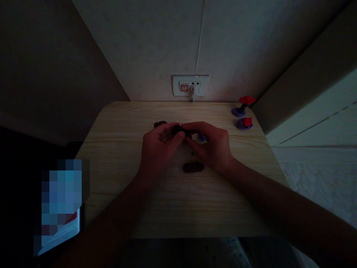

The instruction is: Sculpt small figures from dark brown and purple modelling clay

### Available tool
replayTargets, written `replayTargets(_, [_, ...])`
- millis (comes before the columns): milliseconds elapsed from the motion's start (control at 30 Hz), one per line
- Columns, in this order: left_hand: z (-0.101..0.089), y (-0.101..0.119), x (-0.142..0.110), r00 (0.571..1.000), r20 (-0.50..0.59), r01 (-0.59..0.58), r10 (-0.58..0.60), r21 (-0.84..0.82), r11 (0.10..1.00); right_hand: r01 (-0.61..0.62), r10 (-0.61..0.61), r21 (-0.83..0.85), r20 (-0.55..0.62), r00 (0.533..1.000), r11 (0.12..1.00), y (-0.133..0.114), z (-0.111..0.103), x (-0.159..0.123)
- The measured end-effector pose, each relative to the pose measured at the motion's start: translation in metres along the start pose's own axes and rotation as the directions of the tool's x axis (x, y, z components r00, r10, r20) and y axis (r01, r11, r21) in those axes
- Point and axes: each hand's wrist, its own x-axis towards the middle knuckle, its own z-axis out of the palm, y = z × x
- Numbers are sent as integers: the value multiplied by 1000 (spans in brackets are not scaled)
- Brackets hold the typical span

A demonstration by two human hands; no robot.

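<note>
Over the middle of the wooden table, both hands meet at a small dark lump (176, 129) that looks like modelling clay. My left hand (159, 146) is curled around it, the thumb pressing from the near side. From the right, my right hand (213, 143) pinches the lump's other end between thumb and fingers. A flat, dark brown oblong piece (193, 167) lies just below the hands. Another brown piece (160, 124) sits behind my left hand, partly covered. Beside the right fingers a small purple piece (202, 137) peeks out, mostly hidden.
At the table's far right corner stands a red flower shape (247, 99) on a purple base (238, 112). Nearer is a red bud (247, 122) in a purple cup. A wall socket (190, 85) with a plug is behind the table (119, 123). The room is dim.
</note>
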Motion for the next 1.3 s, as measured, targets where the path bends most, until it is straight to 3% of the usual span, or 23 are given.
replayTargets(167, [-3,-4,1,1000,-15,-26,26,2,1000,90,-90,-18,-26,996,996,-1,-1,2])
replayTargets(533, [-4,-17,5,1000,18,25,-21,-268,963,243,-253,-133,-64,965,961,-1,3,1])
replayTargets(767, [-3,-11,6,991,59,133,-120,-389,912,201,-206,-76,-53,977,977,-5,1,-1])
replayTargets(1100, [-7,-10,6,963,166,266,-211,-475,839,69,-58,156,-75,995,985,-3,1,1])
replayTargets(1300, [-5,-7,7,950,189,310,-247,-525,793,219,-222,-35,-113,968,975,-2,-3,2])
